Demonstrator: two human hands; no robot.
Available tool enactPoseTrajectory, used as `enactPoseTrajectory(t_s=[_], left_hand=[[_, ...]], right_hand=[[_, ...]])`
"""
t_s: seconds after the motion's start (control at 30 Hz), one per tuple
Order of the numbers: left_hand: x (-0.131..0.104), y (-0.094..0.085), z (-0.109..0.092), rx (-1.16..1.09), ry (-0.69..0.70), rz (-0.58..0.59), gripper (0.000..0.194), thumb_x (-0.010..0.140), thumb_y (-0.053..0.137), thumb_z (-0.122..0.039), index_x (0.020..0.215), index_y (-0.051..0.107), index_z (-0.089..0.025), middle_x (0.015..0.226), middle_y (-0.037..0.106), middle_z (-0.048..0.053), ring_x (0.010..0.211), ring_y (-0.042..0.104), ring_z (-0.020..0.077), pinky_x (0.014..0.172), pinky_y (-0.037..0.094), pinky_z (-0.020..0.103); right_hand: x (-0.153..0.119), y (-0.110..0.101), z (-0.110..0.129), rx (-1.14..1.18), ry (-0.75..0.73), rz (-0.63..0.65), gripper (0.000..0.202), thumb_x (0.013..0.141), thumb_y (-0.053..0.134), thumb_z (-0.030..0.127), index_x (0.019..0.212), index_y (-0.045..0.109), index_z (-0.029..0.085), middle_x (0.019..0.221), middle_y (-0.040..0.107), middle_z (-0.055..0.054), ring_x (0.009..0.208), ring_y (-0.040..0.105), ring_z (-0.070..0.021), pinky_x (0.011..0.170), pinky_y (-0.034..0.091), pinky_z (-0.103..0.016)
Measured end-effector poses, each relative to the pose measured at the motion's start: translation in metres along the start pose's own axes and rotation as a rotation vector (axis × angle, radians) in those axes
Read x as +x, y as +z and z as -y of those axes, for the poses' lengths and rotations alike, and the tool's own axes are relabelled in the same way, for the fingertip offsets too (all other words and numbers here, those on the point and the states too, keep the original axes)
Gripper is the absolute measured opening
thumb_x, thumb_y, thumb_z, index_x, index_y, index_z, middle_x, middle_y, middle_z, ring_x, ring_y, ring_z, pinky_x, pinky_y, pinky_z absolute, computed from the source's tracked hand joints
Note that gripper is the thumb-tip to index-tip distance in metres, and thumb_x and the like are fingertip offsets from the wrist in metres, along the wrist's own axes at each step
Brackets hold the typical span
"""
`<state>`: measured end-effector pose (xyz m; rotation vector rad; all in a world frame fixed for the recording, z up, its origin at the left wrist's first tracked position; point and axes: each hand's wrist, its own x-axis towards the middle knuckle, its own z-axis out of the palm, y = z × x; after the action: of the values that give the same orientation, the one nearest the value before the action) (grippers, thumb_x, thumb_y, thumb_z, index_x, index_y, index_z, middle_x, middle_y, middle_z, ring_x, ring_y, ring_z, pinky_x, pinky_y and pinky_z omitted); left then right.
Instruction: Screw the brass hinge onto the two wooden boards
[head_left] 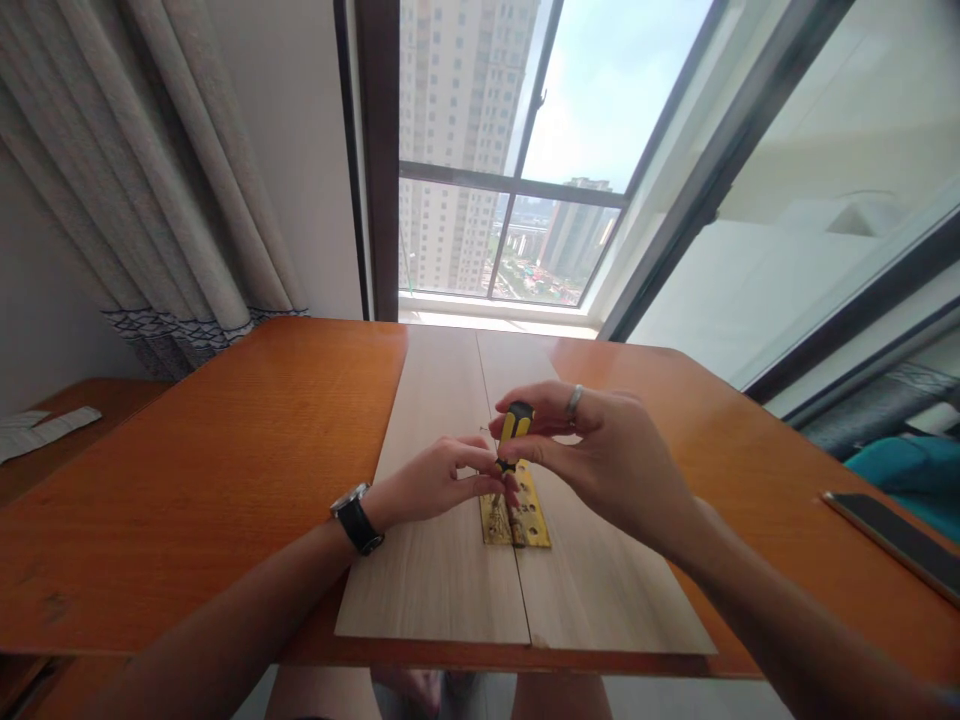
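Observation:
A short screwdriver (516,424) with a yellow and black handle stands nearly upright over a brass hinge (534,515). My right hand (592,440) is closed on its handle, thumb on the near side. Fingers of my left hand (442,480) close round the screwdriver's lower end, just above the hinge; the tip and any screw there are hidden behind them. The hinge lies opened flat across the seam between two pale wood boards (435,590), with holes showing in its right leaf. Small bits that look like screws lie on its left leaf.
The boards rest on an orange-brown wooden table (300,430). A dark flat phone-like object (892,540) lies near the table's right edge, beside teal cloth (907,475). Beyond are a window (517,187) and a grey curtain (165,150).

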<state>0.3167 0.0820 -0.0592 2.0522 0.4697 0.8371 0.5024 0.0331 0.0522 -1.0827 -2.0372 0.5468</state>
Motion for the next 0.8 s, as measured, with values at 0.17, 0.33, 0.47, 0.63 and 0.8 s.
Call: enactPoseTrajectory(t_s=[0.17, 0.33, 0.47, 0.63, 0.8], left_hand=[[0.001, 0.0, -0.002, 0.037, 0.04, -0.011, 0.029, 0.1, 0.058, -0.035, 0.096, 0.081, -0.018, 0.097, 0.073, 0.009, 0.097, 0.066, 0.0199, 0.093, 0.051, 0.032], [0.001, 0.001, 0.001, 0.028, 0.047, 0.03, 0.03, 0.102, 0.055, -0.032, 0.098, 0.08, -0.017, 0.1, 0.074, 0.01, 0.099, 0.066, 0.0193, 0.095, 0.051, 0.031], [0.0, 0.001, 0.001, -0.017, 0.012, 0.028, 0.025, 0.098, 0.062, -0.034, 0.102, 0.08, -0.017, 0.106, 0.073, 0.01, 0.104, 0.066, 0.0205, 0.096, 0.052, 0.032], [0.001, 0.003, -0.004, -0.056, 0.031, 0.049, 0.027, 0.1, 0.058, -0.032, 0.094, 0.079, -0.015, 0.1, 0.076, 0.009, 0.099, 0.069, 0.0199, 0.095, 0.052, 0.031], [0.002, 0.005, -0.006, -0.005, 0.066, 0.05, 0.029, 0.103, 0.053, -0.03, 0.093, 0.077, -0.016, 0.097, 0.078, 0.007, 0.098, 0.069, 0.0195, 0.098, 0.05, 0.031]], right_hand=[[0.0, -0.01, -0.007, 0.163, -0.042, 0.203, 0.037, 0.094, 0.063, 0.025, 0.131, 0.065, 0.021, 0.12, 0.075, -0.007, 0.108, 0.073, -0.0198, 0.094, 0.06, -0.036], [-0.002, -0.01, -0.014, 0.297, 0.012, 0.175, 0.024, 0.089, 0.069, 0.023, 0.113, 0.07, 0.019, 0.102, 0.079, -0.005, 0.095, 0.076, -0.0188, 0.084, 0.062, -0.032], [-0.004, 0.001, -0.006, -0.011, -0.008, -0.016, 0.018, 0.083, 0.074, 0.022, 0.1, 0.071, 0.018, 0.086, 0.078, -0.003, 0.08, 0.074, -0.0188, 0.074, 0.059, -0.033], [-0.002, -0.004, 0.0, -0.033, -0.14, 0.159, 0.032, 0.093, 0.064, 0.023, 0.125, 0.064, 0.021, 0.113, 0.076, -0.006, 0.103, 0.072, -0.0191, 0.092, 0.057, -0.036], [-0.001, -0.008, -0.003, 0.23, -0.088, 0.311, 0.027, 0.095, 0.062, 0.019, 0.121, 0.067, 0.02, 0.116, 0.076, -0.004, 0.106, 0.073, -0.017, 0.09, 0.061, -0.029]])
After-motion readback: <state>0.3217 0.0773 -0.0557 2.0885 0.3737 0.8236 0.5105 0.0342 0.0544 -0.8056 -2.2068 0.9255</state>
